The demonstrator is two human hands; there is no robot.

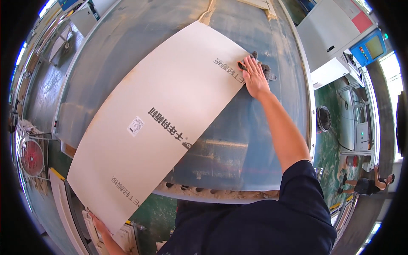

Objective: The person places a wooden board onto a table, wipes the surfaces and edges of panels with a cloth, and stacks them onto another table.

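Observation:
A long white board (165, 86) lies slantwise across the blue-grey worktable (229, 153), its near left end jutting past the table. Printed writing runs over its face in several places, and a small white label (136, 126) is stuck on it. At that overhanging end, my left hand (100, 224) grips the board's edge; part of the hand is hidden by the board. My right hand (256, 79) rests flat at the board's far right corner, fingers stretched out and holding nothing. Dark grey cloth, seemingly work gloves (266, 70), lies against that hand on the table.
White panels (63, 207) stand at the lower left near a floor fan (32, 156). At right are a machine cabinet (331, 35) with a blue control panel (368, 47) and a black bucket (324, 118). Another person (366, 185) stands further right. Boards (258, 3) lie at the table's far end.

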